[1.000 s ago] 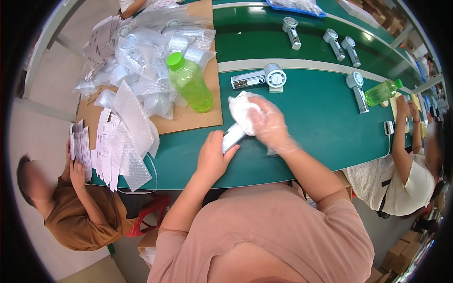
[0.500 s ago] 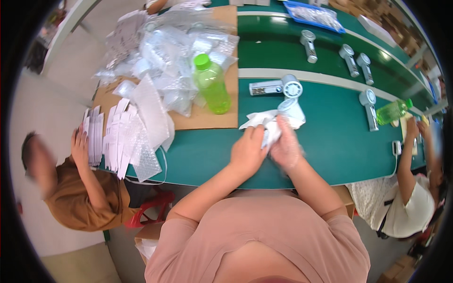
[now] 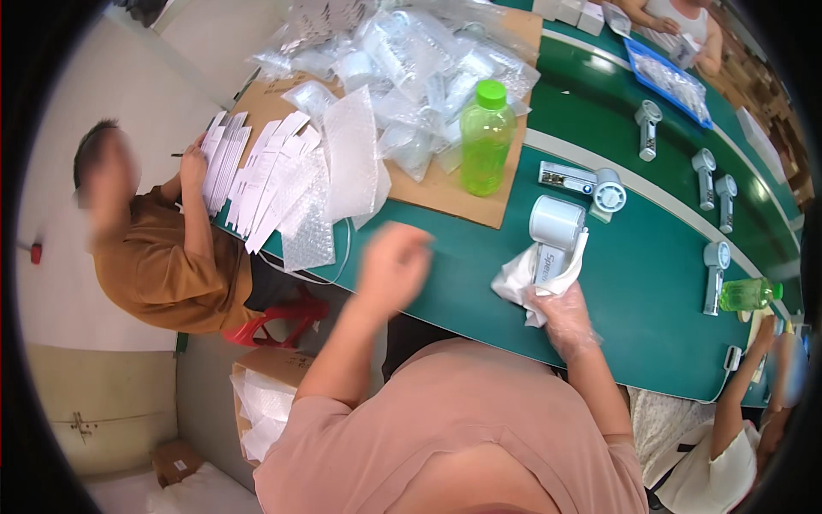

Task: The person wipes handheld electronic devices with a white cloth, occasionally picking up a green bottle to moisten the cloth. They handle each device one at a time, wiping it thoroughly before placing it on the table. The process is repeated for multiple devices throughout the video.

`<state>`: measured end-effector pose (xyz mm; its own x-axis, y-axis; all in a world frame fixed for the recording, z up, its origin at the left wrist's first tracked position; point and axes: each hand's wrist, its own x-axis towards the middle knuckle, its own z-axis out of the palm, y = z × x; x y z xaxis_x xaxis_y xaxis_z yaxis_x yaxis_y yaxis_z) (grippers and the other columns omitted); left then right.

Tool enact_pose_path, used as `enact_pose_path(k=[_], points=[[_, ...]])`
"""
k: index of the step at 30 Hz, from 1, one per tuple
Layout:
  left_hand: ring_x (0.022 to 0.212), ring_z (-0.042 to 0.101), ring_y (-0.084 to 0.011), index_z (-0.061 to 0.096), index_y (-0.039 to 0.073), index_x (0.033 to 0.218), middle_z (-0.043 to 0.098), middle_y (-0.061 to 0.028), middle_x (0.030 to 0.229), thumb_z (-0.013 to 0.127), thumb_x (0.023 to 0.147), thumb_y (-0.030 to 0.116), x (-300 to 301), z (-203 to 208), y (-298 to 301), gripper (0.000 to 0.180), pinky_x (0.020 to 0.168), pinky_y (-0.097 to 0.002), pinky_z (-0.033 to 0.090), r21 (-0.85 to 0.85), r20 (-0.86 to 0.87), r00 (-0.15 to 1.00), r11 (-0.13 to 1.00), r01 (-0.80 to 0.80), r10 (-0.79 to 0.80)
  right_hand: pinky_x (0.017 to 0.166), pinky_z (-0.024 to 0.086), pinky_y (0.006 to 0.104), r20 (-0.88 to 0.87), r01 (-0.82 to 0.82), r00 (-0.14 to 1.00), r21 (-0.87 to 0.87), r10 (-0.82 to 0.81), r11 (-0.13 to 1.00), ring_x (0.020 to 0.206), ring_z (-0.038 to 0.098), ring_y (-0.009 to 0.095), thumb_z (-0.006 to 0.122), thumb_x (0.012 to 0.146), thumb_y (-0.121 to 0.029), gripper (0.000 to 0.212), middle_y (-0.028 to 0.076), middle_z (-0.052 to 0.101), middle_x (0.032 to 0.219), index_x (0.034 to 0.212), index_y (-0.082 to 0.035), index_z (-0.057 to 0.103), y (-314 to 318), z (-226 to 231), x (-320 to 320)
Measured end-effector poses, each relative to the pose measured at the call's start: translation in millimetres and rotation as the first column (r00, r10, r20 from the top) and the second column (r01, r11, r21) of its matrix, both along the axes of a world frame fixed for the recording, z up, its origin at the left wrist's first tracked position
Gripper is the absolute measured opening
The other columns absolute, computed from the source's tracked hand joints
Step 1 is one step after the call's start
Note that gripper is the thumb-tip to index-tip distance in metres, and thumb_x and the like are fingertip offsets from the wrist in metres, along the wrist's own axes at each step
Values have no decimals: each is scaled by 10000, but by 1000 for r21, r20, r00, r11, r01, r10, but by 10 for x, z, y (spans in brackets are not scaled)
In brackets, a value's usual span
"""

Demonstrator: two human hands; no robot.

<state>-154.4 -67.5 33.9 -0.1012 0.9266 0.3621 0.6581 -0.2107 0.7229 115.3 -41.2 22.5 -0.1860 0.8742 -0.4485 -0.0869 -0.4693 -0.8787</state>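
Right of centre, handheld fan (image 3: pixel 556 221): main risk, in judgement, a drop from the right hand (image 3: pixel 565 313), through the white cloth (image 3: pixel 512 279) sliding between smooth handle (image 3: pixel 550 265) and clear plastic glove (image 3: pixel 584 338).
Second fan (image 3: pixel 568 177), just above in the frame: possible knock or scuff, from swinging the held head toward the upper right.
Green bottle (image 3: pixel 485 146), upper centre: possible tipping, from a wide sweep of the left hand (image 3: pixel 394 265); judged less likely.
Fan position: handle within right hand, round head jutting past the fingers toward top of frame; well apart from left hand.
Right hand grip: clamped around handle through cloth, loose folds hanging out leftward.
Left hand, left of centre: blurred, above near part of tabletop (image 3: pixel 462 257); fingers seemingly curled, cannot tell whether together or apart; no visible load.
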Motion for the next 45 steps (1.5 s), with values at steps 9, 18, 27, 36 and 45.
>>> enact_pose_path(k=[9, 18, 27, 36, 45], points=[[782, 617, -347, 643, 9, 936, 641, -184, 860, 646, 866, 141, -1628, -330, -374, 149, 717, -384, 481, -204, -347, 818, 814, -544, 460, 606, 555, 304, -61, -12, 998, 42, 15, 999, 736, 641, 178, 650, 902, -52, 401, 93, 641, 994, 1263, 1, 483, 90, -224, 15], [695, 546, -71, 603, -26, 967, 623, -29, 827, 547, 927, 84, -776, 399, -349, 130, 620, -219, 430, -198, 838, 504, 977, -82, 212, 594, 532, 295, 76, 172, 982, 9, -173, 985, 699, 620, 146, 652, 932, -173, 306, 74, 658, 926, 1162, 12, 573, 12, -72, 243], [859, 625, -136, 639, -17, 980, 659, -99, 853, 553, 945, 158, -682, -15, 603, 198, 759, -273, 481, -399, -83, 946, 880, 256, -312, 640, 545, 305, -62, 281, 959, 47, -278, 959, 774, 628, 162, 657, 930, -177, 314, 85, 644, 996, 1166, 13, 573, 26, -244, 506], [713, 605, -333, 613, 1, 865, 629, -158, 811, 693, 843, 132, 740, 256, 258, 156, 634, -394, 486, -165, -83, 955, 949, 269, -285, 716, 546, 305, -33, 221, 975, 13, -220, 975, 863, 629, 160, 645, 938, -164, 369, 79, 642, 1035, 1245, 9, 533, 17, -376, 665], [744, 605, -358, 640, -3, 868, 635, -166, 812, 664, 859, 127, 723, -348, 470, 132, 654, -416, 479, -273, -55, 965, 934, 232, -256, 821, 508, 285, 224, -9, 975, 14, 6, 1000, 927, 607, 140, 689, 915, -266, 489, 69, 642, 1129, 1293, -8, 516, 61, -38, 784]])
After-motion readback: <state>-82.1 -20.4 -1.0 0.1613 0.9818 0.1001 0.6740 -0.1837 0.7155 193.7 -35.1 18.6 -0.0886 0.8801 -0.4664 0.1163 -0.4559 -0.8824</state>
